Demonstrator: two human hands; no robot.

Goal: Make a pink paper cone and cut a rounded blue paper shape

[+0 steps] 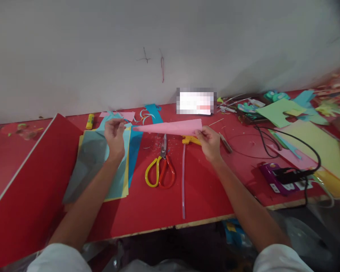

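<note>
A rolled pink paper cone (170, 127) is held level above the table, its narrow tip toward the left. My right hand (211, 141) pinches its wide end between thumb and fingers. Just left of the tip, my left hand (115, 136) is raised with the fingertips drawn together; whatever is between them is too small to make out. Below the cone lie scissors (163, 151) with one yellow and one red handle. Partly hidden behind the cone and my right hand is a yellow tool that looks like a glue gun (190, 140), with a long translucent stick (183, 181) extending toward me.
Coloured sheets (116, 181) lie under my left forearm, with a glue stick tube (90, 121) behind. A red partition (34, 185) rises at left. A lit screen (197, 102) leans on the wall. A purple power box (274, 179) with black cables and more paper (325, 147) occupy the right.
</note>
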